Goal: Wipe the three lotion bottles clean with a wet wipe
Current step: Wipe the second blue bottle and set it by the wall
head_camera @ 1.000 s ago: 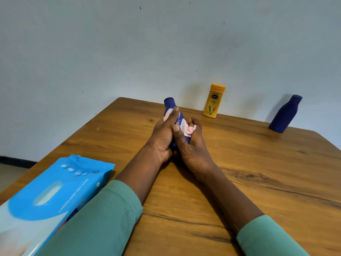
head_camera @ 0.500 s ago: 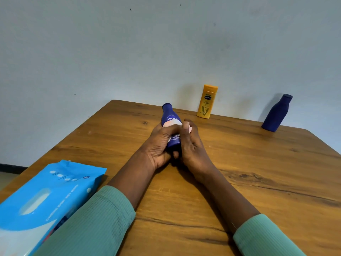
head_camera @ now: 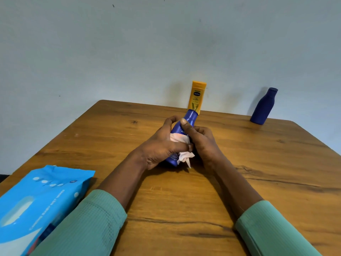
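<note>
Three bottles. One Nivea bottle (head_camera: 186, 124) leans at mid-surface (head_camera: 267, 163), left hand (head_camera: 160, 145) and right hand (head_camera: 203, 142) each in a closed grip round it, the left seemingly pressing the one wipe (head_camera: 184, 156) against it. One yellow bottle (head_camera: 197, 97) and one dark blue bottle (head_camera: 263, 108) stand at the far edge. One wipe pack (head_camera: 40, 196) lies near-left.

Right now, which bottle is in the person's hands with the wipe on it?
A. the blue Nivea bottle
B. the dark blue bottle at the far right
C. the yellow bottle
A: the right hand grips the blue Nivea bottle and the left hand holds the wet wipe against it, while the yellow bottle and the dark blue bottle stand apart by the wall.
</note>
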A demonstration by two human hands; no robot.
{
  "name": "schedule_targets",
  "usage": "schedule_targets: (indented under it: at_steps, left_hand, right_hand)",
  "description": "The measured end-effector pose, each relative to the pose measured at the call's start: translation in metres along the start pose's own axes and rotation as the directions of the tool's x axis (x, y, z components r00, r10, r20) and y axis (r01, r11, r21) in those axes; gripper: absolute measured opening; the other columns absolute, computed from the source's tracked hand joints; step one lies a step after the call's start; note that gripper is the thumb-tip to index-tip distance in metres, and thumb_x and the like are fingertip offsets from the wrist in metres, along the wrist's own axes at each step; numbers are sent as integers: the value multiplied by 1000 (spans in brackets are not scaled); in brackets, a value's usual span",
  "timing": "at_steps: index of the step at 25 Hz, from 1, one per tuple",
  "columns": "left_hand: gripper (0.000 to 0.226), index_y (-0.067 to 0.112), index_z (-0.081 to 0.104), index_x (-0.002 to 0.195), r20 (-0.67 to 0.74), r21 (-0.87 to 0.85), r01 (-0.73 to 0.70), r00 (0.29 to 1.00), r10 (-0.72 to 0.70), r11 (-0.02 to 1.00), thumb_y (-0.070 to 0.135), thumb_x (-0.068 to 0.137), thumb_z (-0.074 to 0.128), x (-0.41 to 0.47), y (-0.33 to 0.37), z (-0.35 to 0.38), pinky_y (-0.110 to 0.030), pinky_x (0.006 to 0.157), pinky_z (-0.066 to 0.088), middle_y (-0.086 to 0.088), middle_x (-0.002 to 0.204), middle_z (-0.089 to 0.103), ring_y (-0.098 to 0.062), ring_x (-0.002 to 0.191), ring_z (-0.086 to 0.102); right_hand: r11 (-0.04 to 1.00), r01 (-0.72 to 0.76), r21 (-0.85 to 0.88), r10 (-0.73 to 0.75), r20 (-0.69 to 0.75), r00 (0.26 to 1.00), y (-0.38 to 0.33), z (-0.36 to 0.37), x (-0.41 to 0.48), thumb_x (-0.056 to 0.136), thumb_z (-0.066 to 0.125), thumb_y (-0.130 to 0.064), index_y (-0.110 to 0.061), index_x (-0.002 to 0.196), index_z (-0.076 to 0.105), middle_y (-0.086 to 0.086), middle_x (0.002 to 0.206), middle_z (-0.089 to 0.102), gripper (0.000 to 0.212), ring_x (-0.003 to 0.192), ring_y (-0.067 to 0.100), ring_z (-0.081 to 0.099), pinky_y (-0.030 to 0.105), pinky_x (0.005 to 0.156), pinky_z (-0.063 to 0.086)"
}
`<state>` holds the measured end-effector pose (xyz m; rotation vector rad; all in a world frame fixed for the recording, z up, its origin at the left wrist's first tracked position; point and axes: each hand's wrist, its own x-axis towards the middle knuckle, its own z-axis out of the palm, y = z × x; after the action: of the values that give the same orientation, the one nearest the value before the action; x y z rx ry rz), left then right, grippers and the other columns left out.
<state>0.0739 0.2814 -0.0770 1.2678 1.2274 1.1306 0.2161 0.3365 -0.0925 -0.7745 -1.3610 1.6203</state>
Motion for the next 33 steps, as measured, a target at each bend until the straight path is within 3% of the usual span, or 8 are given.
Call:
schedule_targets:
  at_steps: [3,6,10,13,20,26,29,33]
  left_hand:
    - [90,33,34,151,-15,-89,46,999,-48,995,-3,82,80,0,3,6,-38,68,63,-11,122,67,-23,84,76]
    - [101,39,24,154,-94,243,-27,994,51,970,9,80,85,3,3,9,-41,76,64,-7,125,63,-24,91,74]
    - [110,36,15,158,-104,802,-112,941,321,587,26,77,89,-1,-2,15,-30,73,58,-7,128,63,-18,90,69]
    - [108,33,20,156,-173,908,-59,849,500,416,36,74,91,-1,-7,16,-31,77,58,-6,127,66,-24,97,69]
    - [88,37,40,143,-147,622,-271,881,450,735,53,72,89,0,-14,0,-24,71,62,4,130,63,-13,97,69]
    - [44,26,46,135,-336,74,-203,917,217,976,57,104,37,2,-3,21,-17,45,47,3,94,63,-4,67,62]
    - [56,23,49,142,-348,-294,-97,937,-12,951,61,106,30,6,1,20,-20,41,36,-5,88,56,-12,68,50]
    - [59,12,62,134,-287,-543,-161,958,-2,825,54,107,32,4,2,18,-25,54,41,-13,105,62,-21,86,58]
  right_hand:
    - [997,20,80,-21,4,1000,2,3,-1,98,68,-37,9,110,68,22,91,72,47,82,33,72,42,75,59]
    - [982,55,181,-38,-94,995,4,5,1,100,67,-36,3,105,69,15,84,73,40,77,27,72,37,70,61]
    - [988,87,130,-46,-290,956,2,7,5,95,72,-40,-3,99,70,5,79,74,37,79,20,72,39,79,59]
    - [987,89,130,-36,-367,929,1,10,6,93,72,-46,-9,92,66,2,72,71,37,71,16,70,39,76,59]
    - [984,-53,168,99,-274,957,-5,12,3,97,64,-50,-19,110,54,13,100,73,35,98,33,77,55,91,61]
    - [957,-95,274,198,-380,903,-2,-2,9,98,53,-65,-9,118,60,-4,54,43,60,41,7,36,21,37,32]
    - [847,-3,532,230,-361,904,-5,-10,11,101,53,-59,-13,108,61,-6,51,39,48,40,6,34,20,36,29]
    - [807,26,590,221,-342,913,-3,-8,11,101,54,-58,-13,111,62,-5,53,40,47,41,7,35,19,36,30]
